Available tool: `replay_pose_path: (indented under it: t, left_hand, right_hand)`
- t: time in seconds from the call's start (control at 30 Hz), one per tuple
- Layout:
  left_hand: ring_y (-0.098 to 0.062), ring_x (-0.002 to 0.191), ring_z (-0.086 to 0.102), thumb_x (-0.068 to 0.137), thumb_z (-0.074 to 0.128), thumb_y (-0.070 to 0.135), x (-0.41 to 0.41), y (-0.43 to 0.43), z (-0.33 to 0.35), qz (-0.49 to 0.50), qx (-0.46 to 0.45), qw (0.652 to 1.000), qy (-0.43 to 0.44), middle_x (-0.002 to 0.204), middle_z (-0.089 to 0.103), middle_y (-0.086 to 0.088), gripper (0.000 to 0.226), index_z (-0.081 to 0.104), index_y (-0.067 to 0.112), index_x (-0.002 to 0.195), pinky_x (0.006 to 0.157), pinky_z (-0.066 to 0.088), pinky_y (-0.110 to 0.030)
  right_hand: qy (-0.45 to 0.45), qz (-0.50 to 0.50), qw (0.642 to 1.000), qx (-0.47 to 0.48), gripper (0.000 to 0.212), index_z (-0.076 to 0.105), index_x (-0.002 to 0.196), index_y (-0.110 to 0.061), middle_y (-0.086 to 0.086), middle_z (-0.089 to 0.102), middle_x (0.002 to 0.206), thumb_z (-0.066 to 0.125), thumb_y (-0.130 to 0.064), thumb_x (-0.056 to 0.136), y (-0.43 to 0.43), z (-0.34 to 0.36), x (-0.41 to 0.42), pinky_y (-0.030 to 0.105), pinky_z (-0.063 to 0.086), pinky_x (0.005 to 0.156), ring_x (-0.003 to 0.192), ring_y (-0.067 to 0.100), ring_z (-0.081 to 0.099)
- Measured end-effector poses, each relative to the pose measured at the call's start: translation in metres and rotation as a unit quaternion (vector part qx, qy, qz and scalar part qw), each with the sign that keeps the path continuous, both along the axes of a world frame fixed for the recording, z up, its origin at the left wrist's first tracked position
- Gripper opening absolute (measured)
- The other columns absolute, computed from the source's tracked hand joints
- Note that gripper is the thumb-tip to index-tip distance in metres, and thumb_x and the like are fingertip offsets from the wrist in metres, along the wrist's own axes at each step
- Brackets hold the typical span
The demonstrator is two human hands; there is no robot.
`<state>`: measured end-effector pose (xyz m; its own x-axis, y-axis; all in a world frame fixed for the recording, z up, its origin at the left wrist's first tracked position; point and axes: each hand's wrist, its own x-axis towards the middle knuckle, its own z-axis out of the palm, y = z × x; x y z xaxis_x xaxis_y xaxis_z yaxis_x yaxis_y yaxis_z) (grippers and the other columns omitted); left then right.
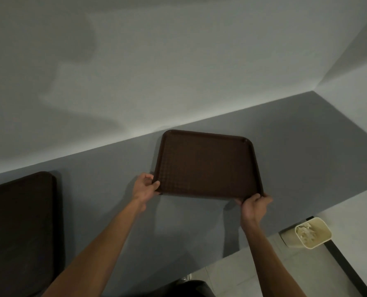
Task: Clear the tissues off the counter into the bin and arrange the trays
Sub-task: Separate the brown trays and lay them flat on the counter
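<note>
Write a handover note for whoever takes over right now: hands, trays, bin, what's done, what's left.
Hands: the left hand grips the near left corner of the brown tray; the right hand grips its near right corner.
Things: the tray is over the grey counter, its near edge apparently raised. A second tray lies at the counter's left end. The bin stands on the floor to the right.
Done: tissues are in the bin; none show on the counter.
Left: place the held tray and arrange both trays.

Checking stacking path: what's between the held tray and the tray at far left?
Head view: only bare grey counter, plus the left hand gripping the held tray at its corner.
</note>
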<state>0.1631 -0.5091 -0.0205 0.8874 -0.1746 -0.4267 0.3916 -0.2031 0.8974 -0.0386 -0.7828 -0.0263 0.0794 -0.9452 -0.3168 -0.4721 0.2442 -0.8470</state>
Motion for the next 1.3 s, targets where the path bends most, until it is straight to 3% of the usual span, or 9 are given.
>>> replay_pose_path:
  t: [0.1,0.3,0.5,0.6,0.73,0.87,0.93,1.1,1.3]
  left_hand:
    - [-0.028,0.085,0.068,0.089,0.075,-0.004,-0.012,0.032,0.016,0.017,-0.028,0.999,-0.008,0.094,0.064,-0.013,0.022,0.060,0.003,0.103,0.062,0.063,-0.029]
    - [-0.022,0.108,0.064,0.095,0.073,0.032,-0.002,0.116,0.068,0.044,0.068,0.993,-0.087,0.129,0.060,-0.006,0.056,0.048,0.016,0.143,0.088,0.052,-0.033]
    - [-0.019,0.129,0.058,0.085,0.056,0.082,0.032,0.245,0.120,0.124,0.102,0.975,-0.152,0.143,0.058,0.000,0.080,0.046,0.030,0.146,0.115,0.044,-0.049]
    - [-0.012,0.131,0.052,0.096,0.050,0.071,0.035,0.298,0.151,0.111,0.139,0.964,-0.198,0.143,0.054,0.009,0.067,0.047,0.028,0.148,0.117,0.037,-0.040]
    - [-0.010,0.123,0.052,0.102,0.041,0.065,0.035,0.364,0.180,0.047,0.202,0.953,-0.222,0.130,0.056,0.014,0.055,0.052,0.029,0.142,0.105,0.037,-0.032]
    - [-0.007,0.121,0.060,0.095,0.036,0.080,0.038,0.427,0.184,-0.059,0.218,0.950,-0.214,0.127,0.066,0.017,0.052,0.061,0.046,0.127,0.106,0.045,-0.036]
    - [-0.005,0.115,0.064,0.099,0.039,0.074,0.033,0.455,0.183,-0.091,0.211,0.946,-0.229,0.121,0.070,0.016,0.046,0.062,0.044,0.125,0.101,0.049,-0.035]
    - [-0.002,0.095,0.069,0.110,0.042,0.036,0.011,0.516,0.171,-0.042,0.189,0.944,-0.266,0.103,0.074,0.010,0.026,0.067,0.029,0.116,0.082,0.052,-0.029]
    - [-0.015,0.087,0.067,0.111,0.044,0.027,-0.020,0.566,0.127,0.088,0.206,0.943,-0.246,0.093,0.072,0.001,0.026,0.066,0.015,0.104,0.072,0.047,-0.036]
  right_hand:
    - [-0.027,-0.026,0.998,-0.046,0.031,0.042,0.140,-0.006,0.025,0.060,0.135,0.032,-0.022,0.114,0.013,0.009,0.021,0.052,0.050,0.100,0.117,0.044,0.063]
    - [-0.068,0.031,0.987,-0.144,0.028,0.049,0.131,-0.005,0.025,0.067,0.116,0.034,-0.023,0.115,0.038,0.064,0.080,0.046,0.048,0.081,0.100,0.043,0.066]
    - [-0.113,0.148,0.964,-0.190,0.026,0.053,0.124,-0.011,0.008,0.064,0.105,0.036,-0.028,0.113,0.088,0.115,0.130,0.039,0.045,0.085,0.097,0.029,0.061]
    - [-0.135,0.204,0.944,-0.221,0.026,0.056,0.124,-0.009,0.002,0.061,0.104,0.037,-0.025,0.113,0.127,0.138,0.149,0.026,0.037,0.080,0.093,0.018,0.055]
    - [-0.172,0.274,0.909,-0.262,0.026,0.057,0.127,-0.010,-0.002,0.061,0.108,0.038,-0.020,0.113,0.193,0.159,0.169,0.023,0.039,0.085,0.093,0.003,0.052]
    - [-0.190,0.330,0.889,-0.255,0.024,0.058,0.128,-0.021,-0.004,0.066,0.110,0.040,-0.028,0.113,0.266,0.170,0.190,0.030,0.047,0.087,0.098,0.011,0.060]
    - [-0.193,0.348,0.882,-0.251,0.025,0.058,0.128,-0.023,-0.004,0.068,0.110,0.040,-0.031,0.113,0.301,0.174,0.198,0.032,0.049,0.088,0.099,0.014,0.063]
    - [-0.220,0.354,0.892,-0.174,0.019,0.060,0.116,-0.036,-0.005,0.067,0.093,0.049,-0.049,0.107,0.374,0.181,0.218,0.043,0.055,0.081,0.081,0.015,0.062]
    - [-0.178,0.419,0.879,-0.141,0.027,0.053,0.115,-0.031,0.001,0.069,0.093,0.041,-0.054,0.110,0.472,0.161,0.198,0.043,0.052,0.080,0.084,0.021,0.066]
